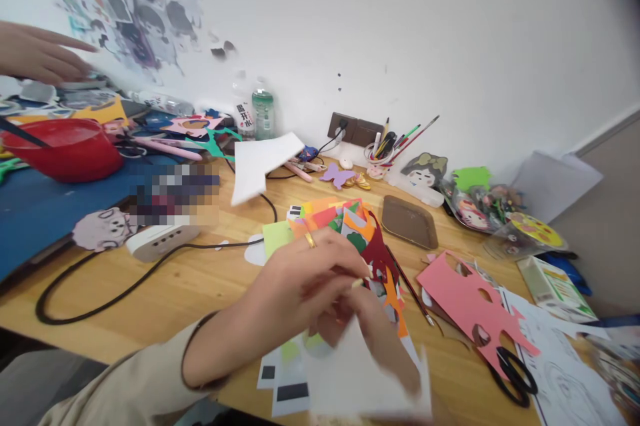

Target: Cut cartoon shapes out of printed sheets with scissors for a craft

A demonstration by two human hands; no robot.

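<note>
My left hand (305, 286), with a gold ring, reaches in from the lower left, fingers bent and fingertips meeting my right hand (377, 333) over a white sheet (350, 379). My right hand is blurred and partly hidden, with its fingers at the sheet's upper edge. Whatever lies between the fingertips is too small or hidden to make out. Behind the hands is a pile of colourful cut paper (325, 213). Printed sheets with dark rectangles (293, 391) stick out left of the white sheet.
Another person's hand (45, 56) is at the upper left, near a red bowl (65, 149). A power strip (163, 239) with a black cable lies left. On the right are a brown tray (409, 221), pink paper (470, 299), black scissors (515, 373) and a pen cup (379, 158).
</note>
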